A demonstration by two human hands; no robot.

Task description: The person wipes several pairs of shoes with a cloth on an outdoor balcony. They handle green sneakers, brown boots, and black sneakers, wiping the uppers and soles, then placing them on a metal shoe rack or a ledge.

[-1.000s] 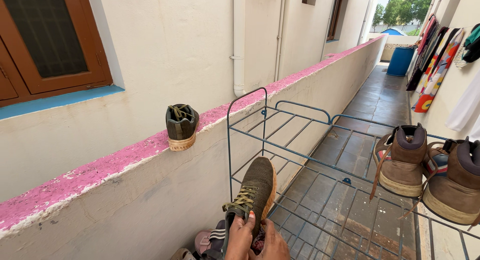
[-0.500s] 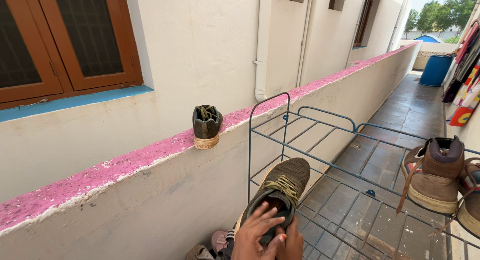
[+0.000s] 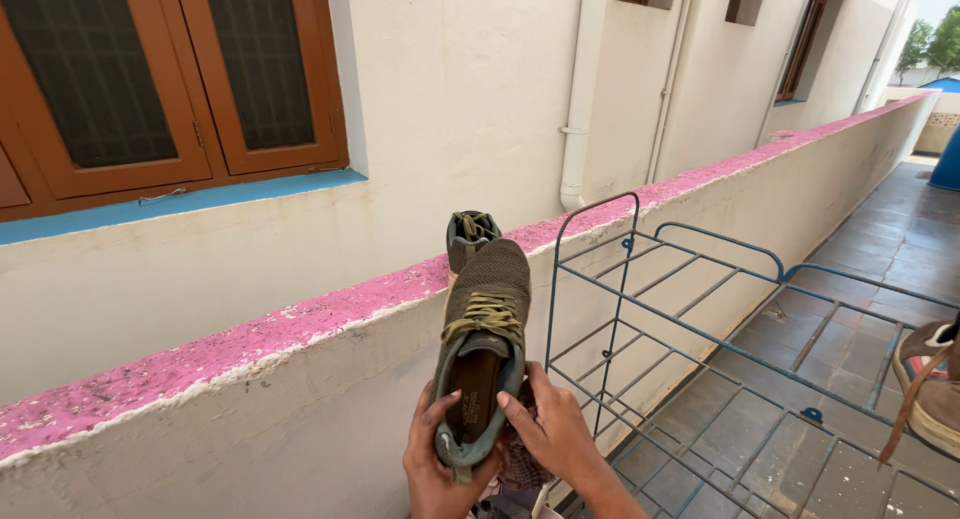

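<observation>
Nearest the camera, both hands are closed around the heel end of an olive-green knit shoe: the left hand cups the heel from below and the side, and the right hand grips the collar with its thumb pressed at the opening. A second ago this shoe lay low over the blue wire rack, toe tipped away; half a second ago a palm was spread over its opening; now it has been raised in front of the pink ledge, sole down and toe pointing forward, so that its brown insole shows. By my reading, the lift brings it level with the ledge top, close to its match. The upper is a soft, fine mesh with yellow-green laces, a padded grey collar and a tan sole edge. Just behind its toe, the second olive shoe stands heel toward the camera on the ledge's near edge, partly hidden. The ledge is rough plaster, its pink paint chipped along the edge. The rack is thin painted metal rod with rounded corners, and a brown suede boot sits at its right end. Beyond stand a cream wall, a wood-framed window and a white drainpipe.
</observation>
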